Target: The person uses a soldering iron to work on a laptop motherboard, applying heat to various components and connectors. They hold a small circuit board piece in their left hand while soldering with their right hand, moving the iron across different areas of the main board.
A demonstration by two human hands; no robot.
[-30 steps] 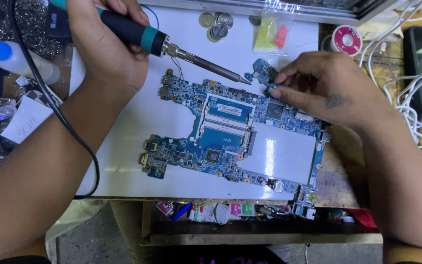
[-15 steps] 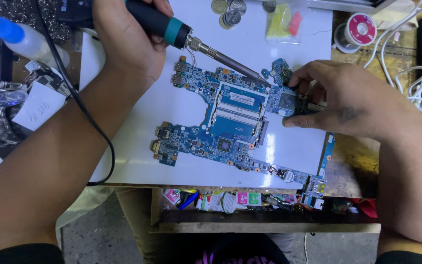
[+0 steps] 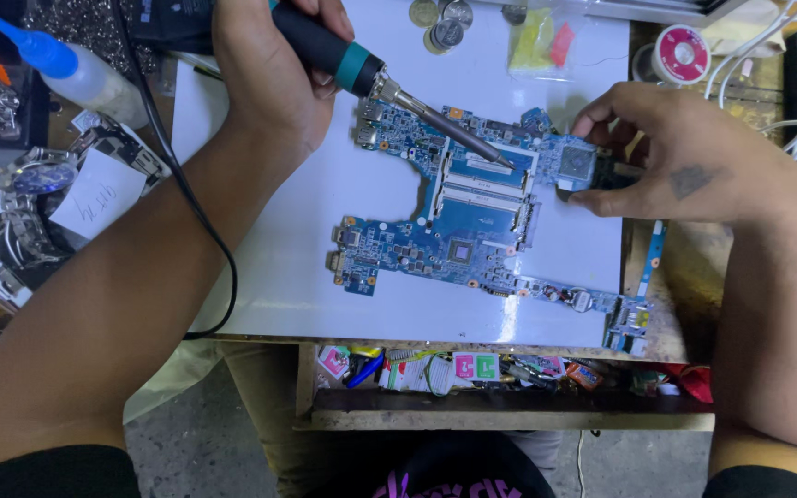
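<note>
Head view: a blue laptop motherboard (image 3: 472, 221) is laid flat on a white board (image 3: 260, 267), its long axis running from upper left to lower right. A soldering iron (image 3: 371, 78) is gripped in the left hand (image 3: 269, 74), fingers closed around the dark handle, and its shaft slants down and to the right so that the tip is brought over the memory slots near the board's upper middle; contact cannot be confirmed from this angle. The right hand (image 3: 684, 157) is placed at the motherboard's upper right corner, thumb and fingertips pinched narrowly on its edge, possibly on a small dark part. The tip thus lies just left of the right fingers. Coins (image 3: 440, 23), a solder spool (image 3: 680, 53) and a squeeze bottle (image 3: 66, 69) are seen around the crowded workbench, with an open drawer (image 3: 509, 373) of oddments below.
</note>
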